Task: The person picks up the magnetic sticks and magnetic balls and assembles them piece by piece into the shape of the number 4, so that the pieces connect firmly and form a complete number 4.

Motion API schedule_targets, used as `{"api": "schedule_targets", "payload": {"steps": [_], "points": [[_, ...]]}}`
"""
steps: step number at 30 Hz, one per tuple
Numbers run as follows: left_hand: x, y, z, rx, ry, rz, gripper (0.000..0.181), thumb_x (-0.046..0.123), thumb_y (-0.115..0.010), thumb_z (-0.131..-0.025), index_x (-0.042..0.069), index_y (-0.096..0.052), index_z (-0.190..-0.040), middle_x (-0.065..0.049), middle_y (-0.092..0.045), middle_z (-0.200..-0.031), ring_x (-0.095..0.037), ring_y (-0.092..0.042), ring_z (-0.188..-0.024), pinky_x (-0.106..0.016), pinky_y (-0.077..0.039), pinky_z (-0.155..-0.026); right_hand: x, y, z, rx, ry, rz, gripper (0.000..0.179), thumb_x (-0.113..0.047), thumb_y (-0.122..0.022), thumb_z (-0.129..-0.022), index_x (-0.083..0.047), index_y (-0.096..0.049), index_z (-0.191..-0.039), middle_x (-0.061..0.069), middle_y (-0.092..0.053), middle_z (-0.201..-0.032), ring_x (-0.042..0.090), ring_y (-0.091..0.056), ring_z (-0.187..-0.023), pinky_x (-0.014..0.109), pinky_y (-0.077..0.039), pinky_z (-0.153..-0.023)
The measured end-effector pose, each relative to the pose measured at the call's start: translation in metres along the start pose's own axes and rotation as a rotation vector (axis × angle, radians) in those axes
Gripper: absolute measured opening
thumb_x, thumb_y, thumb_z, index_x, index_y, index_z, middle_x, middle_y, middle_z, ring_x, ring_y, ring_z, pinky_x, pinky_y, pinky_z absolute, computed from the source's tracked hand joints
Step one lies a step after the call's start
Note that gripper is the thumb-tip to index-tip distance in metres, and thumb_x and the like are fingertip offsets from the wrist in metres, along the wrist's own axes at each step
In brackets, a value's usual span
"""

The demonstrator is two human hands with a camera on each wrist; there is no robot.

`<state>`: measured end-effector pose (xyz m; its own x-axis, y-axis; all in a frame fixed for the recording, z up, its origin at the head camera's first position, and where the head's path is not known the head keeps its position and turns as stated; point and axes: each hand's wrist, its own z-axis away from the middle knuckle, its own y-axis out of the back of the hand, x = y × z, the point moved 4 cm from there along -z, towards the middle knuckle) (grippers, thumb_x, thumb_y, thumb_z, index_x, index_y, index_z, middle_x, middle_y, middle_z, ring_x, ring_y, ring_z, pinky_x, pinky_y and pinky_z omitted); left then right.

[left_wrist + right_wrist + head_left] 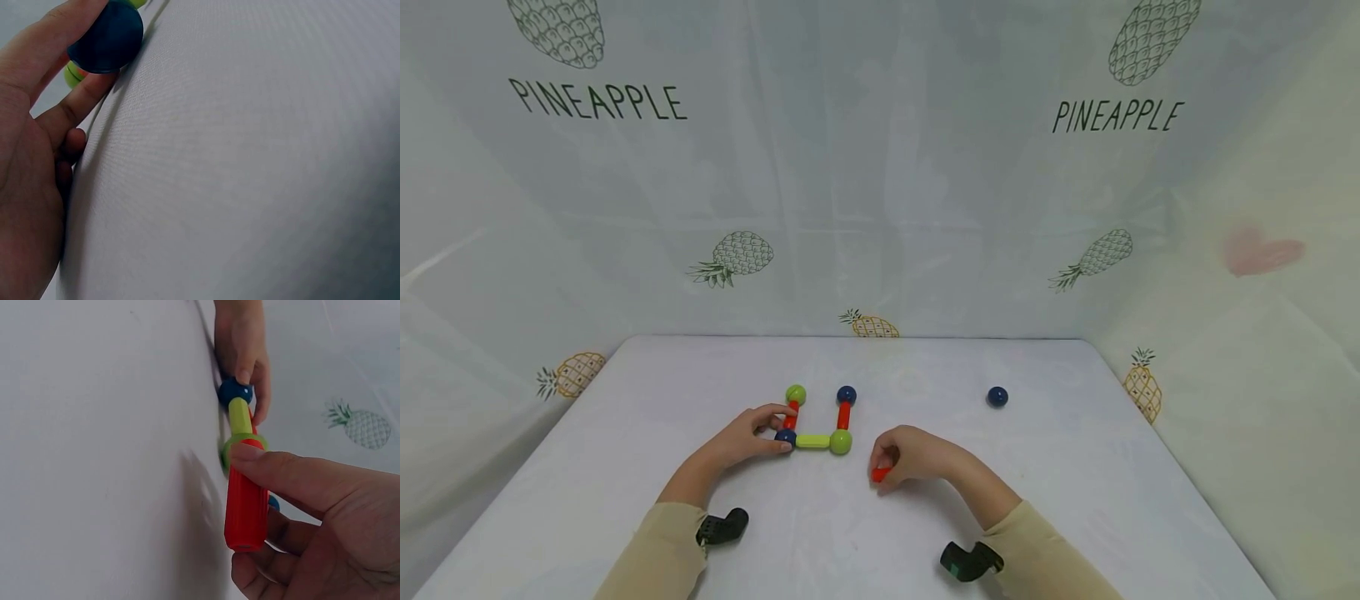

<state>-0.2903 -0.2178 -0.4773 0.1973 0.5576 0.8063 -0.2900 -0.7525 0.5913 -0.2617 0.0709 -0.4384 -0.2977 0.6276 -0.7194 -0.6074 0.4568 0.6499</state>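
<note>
A U-shaped assembly of balls and rods lies on the table. Its bottom is a yellow-green rod (813,442) between a dark blue ball (785,437) and a green ball (841,442). Red rods (844,416) rise from both corners, topped by a second green ball (796,394) on the left and another blue ball (847,394) on the right. My left hand (739,440) holds the left corner, thumb on the blue corner ball (109,40) and a finger at the left red rod. Right of the assembly, my right hand (919,456) pinches a loose red rod (246,509) above the table.
A loose blue ball (997,397) sits toward the back right of the white table (820,533). Behind it hangs a pale curtain (880,167) printed with pineapples. Black wrist cameras (724,527) are strapped at both sleeves.
</note>
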Motion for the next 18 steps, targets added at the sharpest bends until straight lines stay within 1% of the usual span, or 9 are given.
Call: {"api": "schedule_targets", "payload": {"steps": [7,12,14,18], "points": [[-0.001,-0.001,0.000,0.004,-0.004,-0.011,0.053,0.025,-0.081,-0.081,0.012,-0.059,-0.128,-0.002,-0.059,-0.102,-0.033,-0.049,-0.112,-0.062,-0.030,-0.102,-0.010,-0.004,-0.003,0.029,-0.001,-0.027,0.018,-0.005,-0.079,-0.080,-0.019,-0.069,-0.087,-0.003,-0.057,-0.077,0.014,-0.052,-0.071,0.026,-0.044,-0.061],[-0.001,-0.001,0.001,0.010,0.016,-0.014,0.054,0.027,-0.081,-0.081,0.014,-0.059,-0.128,-0.003,-0.058,-0.103,-0.035,-0.048,-0.114,-0.062,-0.029,-0.102,-0.015,-0.007,-0.004,0.043,0.013,-0.036,0.020,-0.001,-0.076,-0.081,-0.018,-0.069,-0.089,-0.003,-0.056,-0.076,0.012,-0.051,-0.068,0.024,-0.043,-0.059],[-0.001,-0.001,0.001,0.014,0.028,-0.010,0.054,0.029,-0.081,-0.080,0.014,-0.059,-0.128,-0.002,-0.058,-0.104,-0.035,-0.047,-0.116,-0.061,-0.029,-0.103,-0.017,-0.008,-0.005,0.046,0.015,-0.043,0.020,0.000,-0.075,-0.081,-0.017,-0.069,-0.090,-0.003,-0.056,-0.077,0.012,-0.052,-0.069,0.024,-0.043,-0.059],[-0.001,0.000,0.001,0.014,0.025,-0.014,0.055,0.030,-0.081,-0.081,0.014,-0.059,-0.128,-0.003,-0.059,-0.104,-0.036,-0.047,-0.117,-0.061,-0.029,-0.104,-0.020,-0.010,-0.007,0.051,0.011,-0.062,0.020,0.000,-0.073,-0.082,-0.015,-0.069,-0.095,-0.001,-0.057,-0.081,0.014,-0.053,-0.071,0.024,-0.045,-0.060]]}}
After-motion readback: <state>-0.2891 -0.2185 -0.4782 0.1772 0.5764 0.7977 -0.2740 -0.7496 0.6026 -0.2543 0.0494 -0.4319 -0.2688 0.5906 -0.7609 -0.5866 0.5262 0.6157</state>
